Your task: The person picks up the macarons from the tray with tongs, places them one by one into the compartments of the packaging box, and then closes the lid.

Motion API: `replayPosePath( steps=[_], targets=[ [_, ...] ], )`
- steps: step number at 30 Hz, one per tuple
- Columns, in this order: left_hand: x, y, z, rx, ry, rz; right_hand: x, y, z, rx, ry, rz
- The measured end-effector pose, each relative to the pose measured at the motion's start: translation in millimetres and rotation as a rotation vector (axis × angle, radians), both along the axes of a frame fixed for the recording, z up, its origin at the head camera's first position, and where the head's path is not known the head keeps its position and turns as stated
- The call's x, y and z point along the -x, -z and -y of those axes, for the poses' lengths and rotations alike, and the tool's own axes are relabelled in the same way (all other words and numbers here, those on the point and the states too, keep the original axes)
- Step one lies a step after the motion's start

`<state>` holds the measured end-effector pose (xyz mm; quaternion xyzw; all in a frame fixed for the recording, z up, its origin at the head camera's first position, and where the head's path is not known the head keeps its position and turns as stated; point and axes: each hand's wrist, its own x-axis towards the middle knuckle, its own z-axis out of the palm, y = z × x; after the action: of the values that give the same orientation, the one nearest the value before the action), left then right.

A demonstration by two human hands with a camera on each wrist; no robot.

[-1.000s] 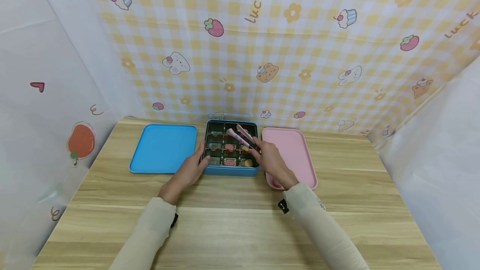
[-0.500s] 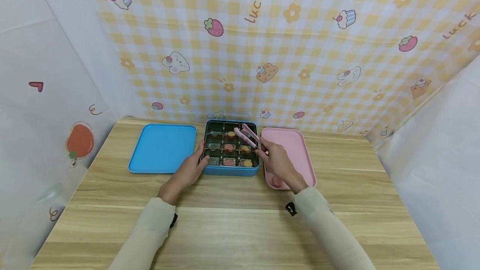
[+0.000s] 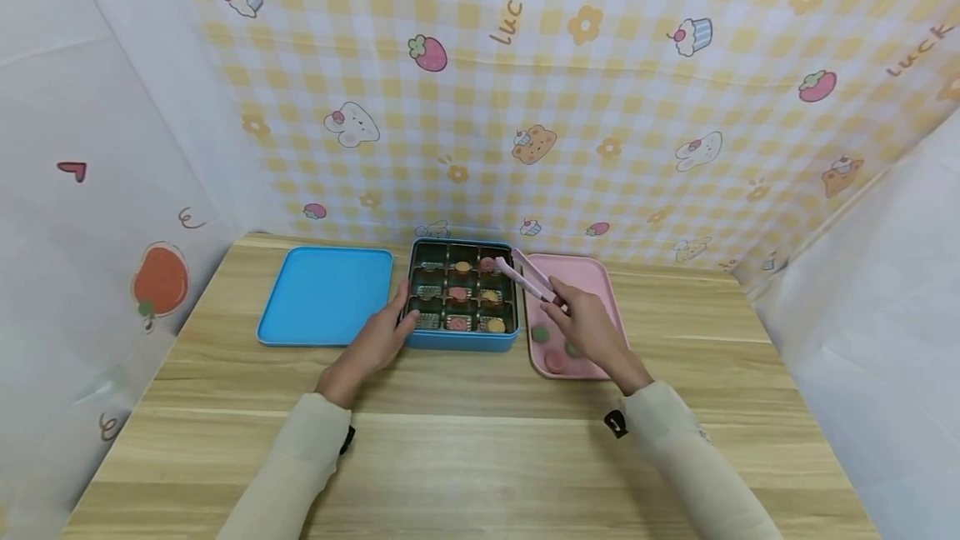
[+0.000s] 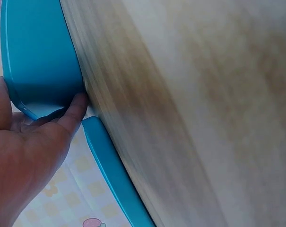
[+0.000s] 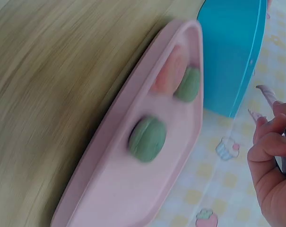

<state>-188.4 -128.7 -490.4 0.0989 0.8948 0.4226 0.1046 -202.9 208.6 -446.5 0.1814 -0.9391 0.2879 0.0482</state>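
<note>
— Tongs (image 3: pixel 521 277)?
— Pale pink, slim, tips apart, slanting by the back right corner of the blue box (image 3: pixel 461 342).
— Box?
— Open-topped, dark nine-pocket insert. Middle column, back to front: yellow piece (image 3: pixel 462 267), pink piece (image 3: pixel 457 293), pink. Right column: pink, yellow, yellow.
— Pink tray (image 3: pixel 581 269)?
— Just right of box. Near end: two green macarons (image 5: pixel 147 138), pink shape (image 5: pixel 171 71) beside them, blurred.

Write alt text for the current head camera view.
A person's right hand holds pink tongs by the right rim of a nine-compartment blue box, its middle and right columns holding pink and yellow treats; the left hand rests against the box's left side. A pink tray with green and pink pieces sits right, a blue tray left.
</note>
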Motion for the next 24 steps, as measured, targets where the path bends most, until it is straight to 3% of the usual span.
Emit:
replayPosePath(
  steps=[18, 24],
  targets=[
    [-0.2, -2.3, -0.3, 0.005, 0.014, -0.003, -17.5, 8.5, -51.7, 0.022, -0.056, 0.04],
    [-0.2, -2.0, -0.1, 0.002, 0.006, 0.004, -26.0, 14.2, -67.2, 0.012, -0.093, 0.088]
  ],
)
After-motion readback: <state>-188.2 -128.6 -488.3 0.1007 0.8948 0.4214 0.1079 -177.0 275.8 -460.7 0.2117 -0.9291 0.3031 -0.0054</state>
